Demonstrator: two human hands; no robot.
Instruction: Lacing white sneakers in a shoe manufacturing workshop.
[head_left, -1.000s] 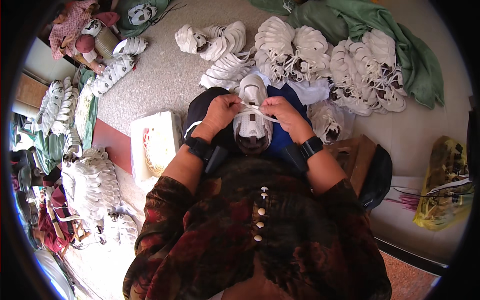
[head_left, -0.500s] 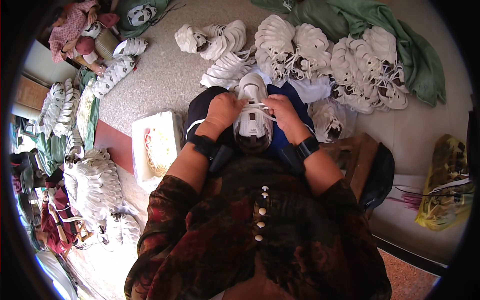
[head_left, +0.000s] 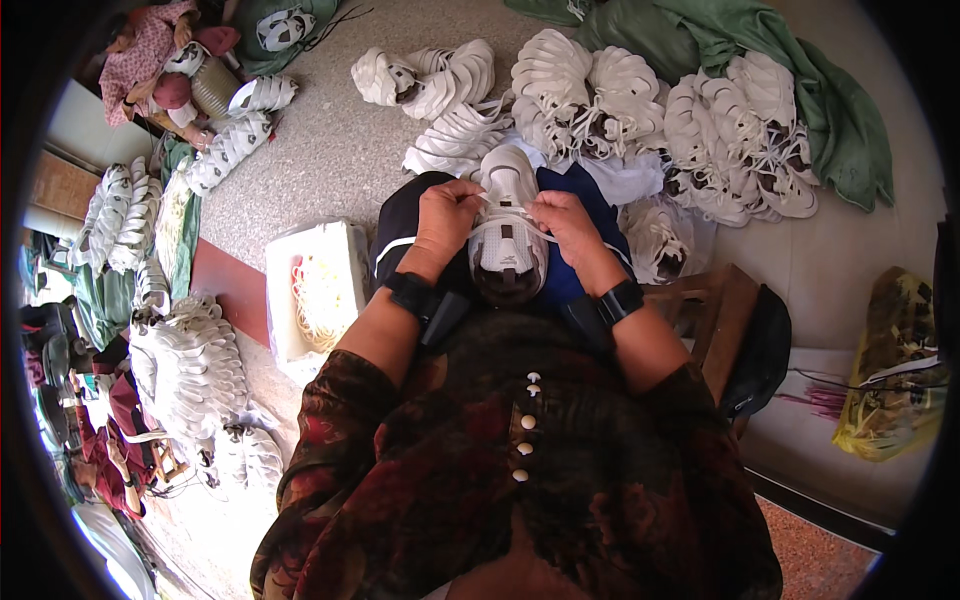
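Note:
A white sneaker (head_left: 507, 180) lies between my knees, its toe pointing away from me and its dark-lined heel toward my body. My left hand (head_left: 447, 215) is at the left of its lacing, fingers pinched on the white shoelace (head_left: 512, 214). On the other side my right hand (head_left: 567, 218) is closed on the same lace. The lace crosses the shoe between the two hands, over the tongue. Dark bands with small black boxes sit on both wrists.
Stacked white sneakers (head_left: 560, 90) lie beyond my knees beside green cloth (head_left: 840, 130). At left stand a white box (head_left: 285, 262) of pale laces (head_left: 322, 300) and another shoe pile (head_left: 190, 370). A wooden stool (head_left: 725, 310) is at right. Other people sit at far left.
Both hands remain at the lacing. My left hand has shifted slightly left and up, and the lace lies differently across the tongue.

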